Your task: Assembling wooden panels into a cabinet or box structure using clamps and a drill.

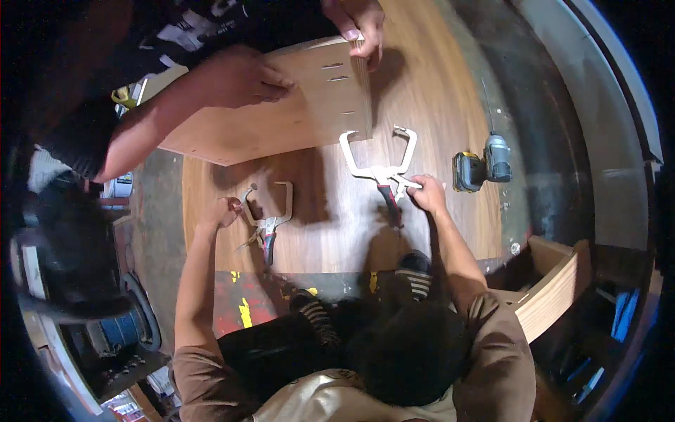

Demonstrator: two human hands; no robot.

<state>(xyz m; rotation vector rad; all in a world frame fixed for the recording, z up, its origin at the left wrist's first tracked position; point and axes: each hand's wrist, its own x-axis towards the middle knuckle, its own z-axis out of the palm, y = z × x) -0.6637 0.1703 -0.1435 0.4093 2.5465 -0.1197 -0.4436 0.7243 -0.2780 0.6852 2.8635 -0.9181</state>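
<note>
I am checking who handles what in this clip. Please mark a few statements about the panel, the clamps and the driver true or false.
1. The wearer's left hand and right hand are both on the light plywood panel. True.
2. The yellow-and-black cordless driver is held in a hand. False: it lies alone on the dark wooden board.
3. A co-worker in a brown shirt has a hand at each of two red-handled metal locking clamps, the larger clamp and the smaller clamp. True.
4. The co-worker wears plain white socks. False: the socks are dark with light stripes.
</note>
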